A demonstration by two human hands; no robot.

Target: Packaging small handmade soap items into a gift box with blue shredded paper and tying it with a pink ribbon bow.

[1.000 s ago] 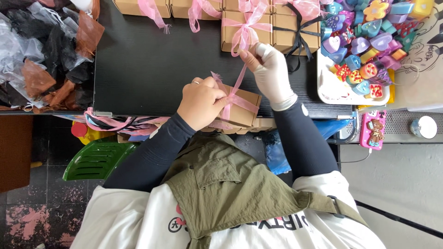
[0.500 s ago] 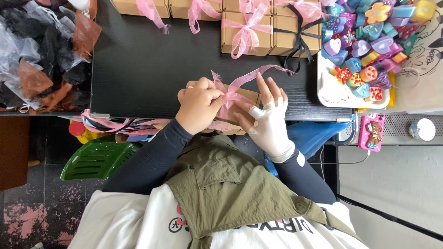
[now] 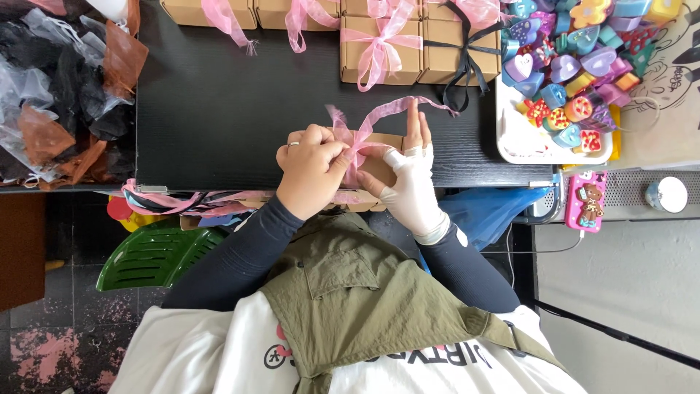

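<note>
1. A black rectangular tabletop (image 3: 219, 117) is carrying the work, with the person's body lying at the near edge.
2. A heap of black, brown and clear sheer pouches (image 3: 62, 87) is lying at the far-left end of the tabletop.
3. A white tray (image 3: 521, 142) is holding small multicoloured heart-shaped and round items at the right side.
4. A row of tan cardboard boxes tied with pink ribbon bows (image 3: 379, 44) is standing along the far edge; one beside them is bearing a black ribbon.
5. A small tan cardboard box (image 3: 379, 157) is sitting at the near edge of the tabletop, between both hands.
6. The left hand (image 3: 310, 171), bare with a ring, is closing its fingers on the knot of the sheer pink ribbon (image 3: 379, 117) over the box.
7. The right hand (image 3: 408, 182), wearing a white glove, is resting mostly open against the box, two fingers extending upward beside the ribbon loop.
</note>
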